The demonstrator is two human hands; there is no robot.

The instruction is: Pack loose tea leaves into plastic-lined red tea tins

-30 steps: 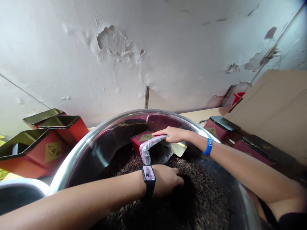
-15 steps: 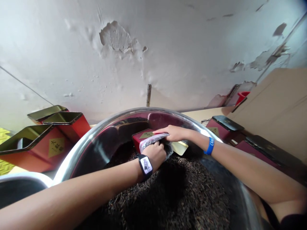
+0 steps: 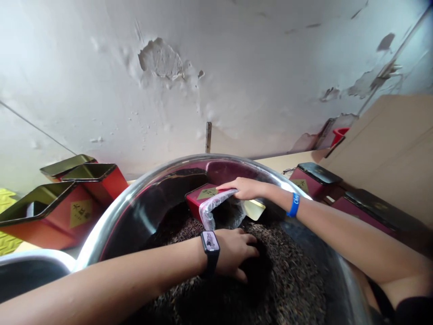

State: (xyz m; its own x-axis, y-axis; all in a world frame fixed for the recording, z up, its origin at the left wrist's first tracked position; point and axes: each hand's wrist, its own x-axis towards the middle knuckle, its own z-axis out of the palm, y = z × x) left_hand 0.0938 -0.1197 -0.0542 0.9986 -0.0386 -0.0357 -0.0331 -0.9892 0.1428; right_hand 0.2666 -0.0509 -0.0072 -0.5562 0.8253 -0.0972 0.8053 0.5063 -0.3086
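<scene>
A red tin (image 3: 194, 208) with a gold diamond label lies on its side in a large shiny metal basin (image 3: 135, 189). Its mouth is lined with a clear plastic bag (image 3: 207, 212) folded over the rim and faces me. Across the tin's upper edge and the bag lies my right hand (image 3: 248, 188), gripping them. Dark loose tea leaves (image 3: 287, 266) fill the bottom of the basin. Just in front of the tin's mouth, my left hand (image 3: 235, 250) rests palm down on the leaves, fingers spread. A pale yellow flap or scoop-like piece (image 3: 254, 209) shows beside the tin.
Several red tins without lids (image 3: 81, 212) stand left of the basin. On the right are closed dark-lidded tins (image 3: 316, 180) and a cardboard sheet (image 3: 389, 149). A second metal basin (image 3: 40, 257) touches on the lower left. Behind rises a peeling wall (image 3: 237, 81).
My left hand has come out of the tin's mouth and moved down and right onto the leaves, its fingers now spread. My right hand keeps its hold on the tin.
</scene>
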